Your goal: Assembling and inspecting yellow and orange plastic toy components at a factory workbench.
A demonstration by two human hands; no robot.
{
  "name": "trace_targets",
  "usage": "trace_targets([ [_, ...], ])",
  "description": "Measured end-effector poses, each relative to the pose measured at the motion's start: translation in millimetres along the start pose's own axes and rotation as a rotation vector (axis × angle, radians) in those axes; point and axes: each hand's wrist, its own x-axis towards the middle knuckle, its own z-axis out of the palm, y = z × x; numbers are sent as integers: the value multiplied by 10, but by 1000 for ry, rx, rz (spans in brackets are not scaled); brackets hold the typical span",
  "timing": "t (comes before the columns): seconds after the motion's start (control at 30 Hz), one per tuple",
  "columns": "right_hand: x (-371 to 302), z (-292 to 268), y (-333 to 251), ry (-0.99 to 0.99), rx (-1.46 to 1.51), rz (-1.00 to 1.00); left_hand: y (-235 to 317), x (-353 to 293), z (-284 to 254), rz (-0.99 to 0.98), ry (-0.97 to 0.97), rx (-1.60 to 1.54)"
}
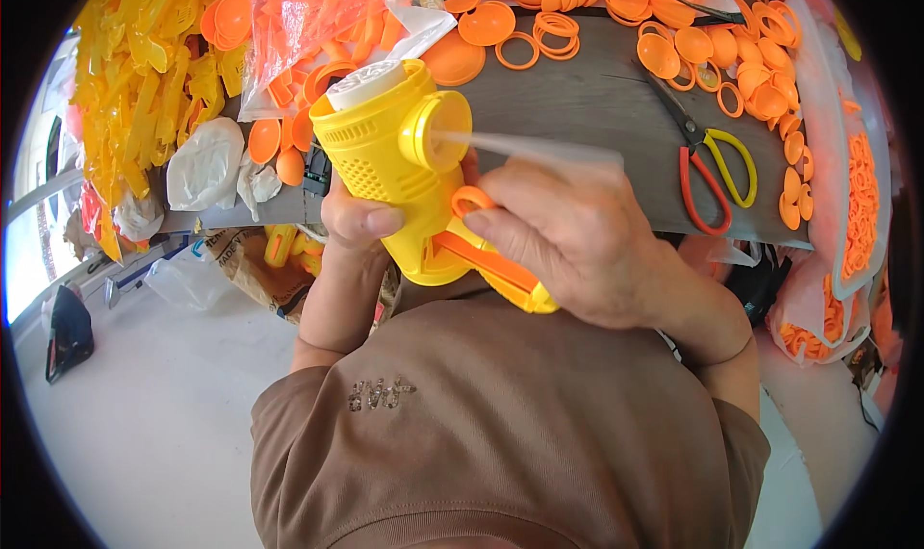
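- Brown shirt (500,424) closest to lens, person's chest filling lower frame, forearms coming up from it
- L hand (358,224) wrapped round yellow toy gun (404,154), thumb across grip, body held above table edge; white cap on top, round yellow muzzle facing right
- R hand (568,236) fingers curled, pinching small orange ring (472,201) against gun's side, just by orange trigger piece (481,260)
- Thin clear strip (539,147) sticks out from muzzle, over R hand
- Grey table (587,97) behind; red/yellow scissors (712,169) lying right of hands
- Orange rings + caps (731,58) scattered along far edge, yellow parts pile (144,77) far left
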Motion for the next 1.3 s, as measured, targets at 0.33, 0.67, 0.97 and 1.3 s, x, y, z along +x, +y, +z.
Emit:
trace_targets([
  [0.33, 99, -78, 54, 60, 79, 100, -210, -44, -52, 139, -253, -88],
  [0.67, 50, 31, 147, 119, -127, -213, -123, 12, -100, 252, -360, 136],
  [0.97, 40, -104, 186, -82, -9, -151, -95, -130, 81, 238, -16, 203],
  [1.3, -53, 72, 359, -25, 93, -180, -108, -98, 13, 274, -169, 324],
])
